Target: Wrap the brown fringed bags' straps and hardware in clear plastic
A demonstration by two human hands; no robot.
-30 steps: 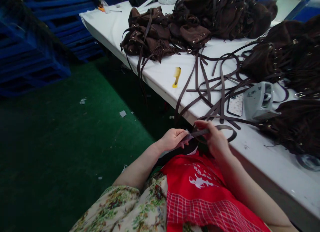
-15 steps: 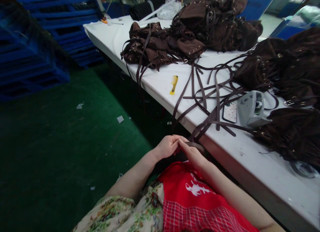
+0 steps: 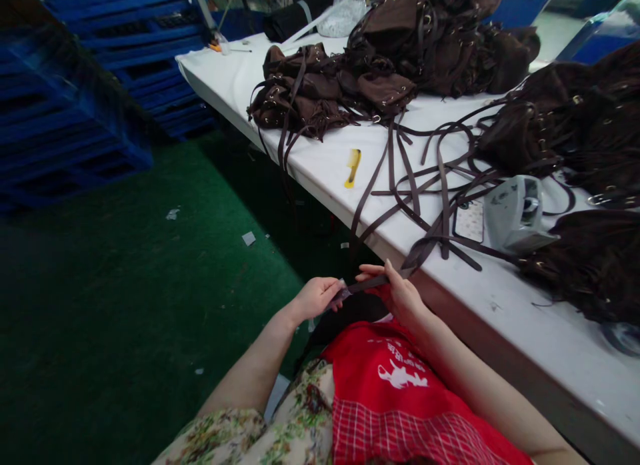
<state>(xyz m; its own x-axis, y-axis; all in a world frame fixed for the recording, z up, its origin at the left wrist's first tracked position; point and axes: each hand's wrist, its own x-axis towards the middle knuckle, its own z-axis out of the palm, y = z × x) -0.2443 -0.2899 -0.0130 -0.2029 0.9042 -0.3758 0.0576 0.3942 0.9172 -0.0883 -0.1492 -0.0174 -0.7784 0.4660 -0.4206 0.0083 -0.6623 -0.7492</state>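
Observation:
In the head view, my left hand [image 3: 316, 298] pinches the end of a dark brown strap [image 3: 371, 283] in front of my red apron. A bit of shiny, clear-looking material shows at its fingertips. The strap runs across to my right hand [image 3: 404, 297], whose thumb lies over it with the fingers beneath, partly apart. From there it joins a bundle of brown straps [image 3: 423, 248] that crosses the table edge. These straps trail from a dark brown fringed bag [image 3: 515, 141] with metal rings.
On the white table [image 3: 310, 161] lie a yellow comb [image 3: 353, 168], a phone [image 3: 469, 223] and a pale grey device [image 3: 515, 211]. More brown bags [image 3: 385, 85] are heaped behind. Blue pallets [image 3: 75, 111] stand at left on the green floor [image 3: 200, 305], with paper scraps.
My hands were together and have moved apart, the left going left. The strap now stretches between them, and the shiny bit at the left fingertips has come into sight.

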